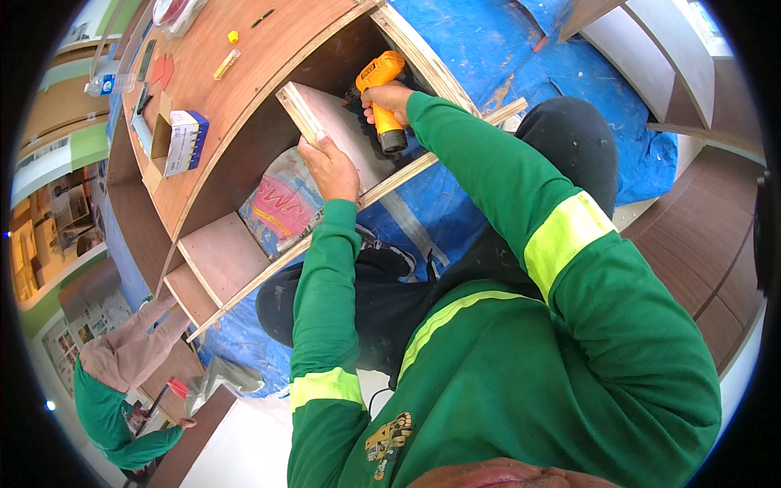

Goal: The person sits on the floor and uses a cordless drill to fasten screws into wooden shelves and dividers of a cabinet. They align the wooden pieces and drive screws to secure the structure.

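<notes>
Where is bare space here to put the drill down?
The wooden top is bare between the yellow bits and its right edge. The blue sheet beyond the frame is also bare. It is crowded inside the frame, where the left hand holds the board and the right hand grips the drill.

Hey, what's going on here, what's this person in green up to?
A person in a green top sits on a blue tarp at a wooden shelf unit lying on its side. The left hand steadies an upright plywood divider, while the right hand grips an orange cordless drill inside the frame. Another person crouches at lower left.
</notes>
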A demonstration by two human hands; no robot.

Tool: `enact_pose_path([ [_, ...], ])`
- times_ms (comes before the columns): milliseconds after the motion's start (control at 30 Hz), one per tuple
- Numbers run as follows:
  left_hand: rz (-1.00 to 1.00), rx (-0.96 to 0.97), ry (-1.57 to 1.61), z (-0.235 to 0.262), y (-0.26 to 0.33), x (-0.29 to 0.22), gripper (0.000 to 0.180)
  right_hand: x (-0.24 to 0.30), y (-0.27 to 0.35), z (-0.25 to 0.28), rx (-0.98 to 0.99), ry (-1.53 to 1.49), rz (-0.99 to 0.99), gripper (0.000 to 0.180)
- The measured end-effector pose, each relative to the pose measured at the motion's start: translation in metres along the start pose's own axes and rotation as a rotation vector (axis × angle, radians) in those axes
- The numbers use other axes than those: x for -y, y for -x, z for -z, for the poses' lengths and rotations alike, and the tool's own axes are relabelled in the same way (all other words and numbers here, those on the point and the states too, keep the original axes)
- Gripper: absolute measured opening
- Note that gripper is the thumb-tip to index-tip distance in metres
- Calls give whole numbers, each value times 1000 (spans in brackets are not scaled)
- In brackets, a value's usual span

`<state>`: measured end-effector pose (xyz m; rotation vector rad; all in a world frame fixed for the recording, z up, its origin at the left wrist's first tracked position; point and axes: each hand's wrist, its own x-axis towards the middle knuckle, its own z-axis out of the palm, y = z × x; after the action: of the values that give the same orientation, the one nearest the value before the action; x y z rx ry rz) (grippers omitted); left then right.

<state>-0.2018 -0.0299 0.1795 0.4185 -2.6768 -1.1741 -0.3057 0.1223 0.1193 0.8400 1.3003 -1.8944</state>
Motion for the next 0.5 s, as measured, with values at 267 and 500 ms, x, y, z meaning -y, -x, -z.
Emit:
enact_pose_path([
  [267,-3,4,-5,0,-1,-1,51,3,-11,5,56,74,28,19],
  [500,-10,11,37,0,-1,2,51,10,-12,9,91,111,38,20],
])
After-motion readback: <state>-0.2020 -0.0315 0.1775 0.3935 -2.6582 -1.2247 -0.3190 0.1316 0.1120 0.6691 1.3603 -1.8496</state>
